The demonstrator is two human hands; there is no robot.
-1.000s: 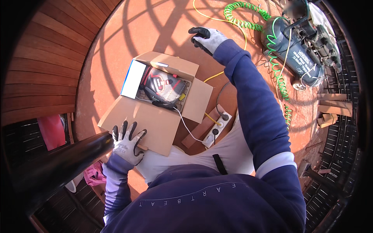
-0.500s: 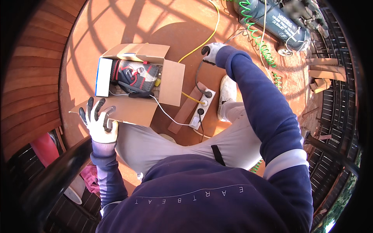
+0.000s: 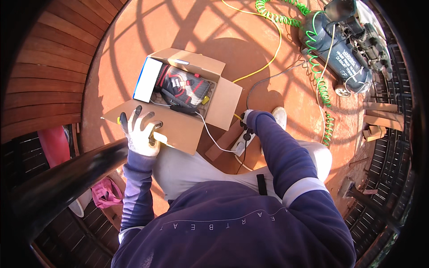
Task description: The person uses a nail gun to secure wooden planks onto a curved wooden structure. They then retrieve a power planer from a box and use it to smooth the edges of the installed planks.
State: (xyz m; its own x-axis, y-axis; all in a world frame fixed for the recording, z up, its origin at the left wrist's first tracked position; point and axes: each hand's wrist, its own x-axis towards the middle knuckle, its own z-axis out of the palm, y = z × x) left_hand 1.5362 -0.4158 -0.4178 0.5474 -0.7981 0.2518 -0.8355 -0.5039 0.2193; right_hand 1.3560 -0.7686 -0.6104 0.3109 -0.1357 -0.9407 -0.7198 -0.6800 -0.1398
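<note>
Power strip [image 3: 240, 147] at right hand [image 3: 245, 118], grip unclear; left hand [image 3: 142, 136] spread at carton flap [image 3: 182, 130].

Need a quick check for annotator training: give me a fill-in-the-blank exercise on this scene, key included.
1. The coiled hose near the compressor is ____.
2. The left hand is at a flap of a box made of ____.
3. The right hand, like the left, wears a ____.
4. The cord running from the box to the power strip is ____.

Missing words: green; cardboard; glove; white.
</note>
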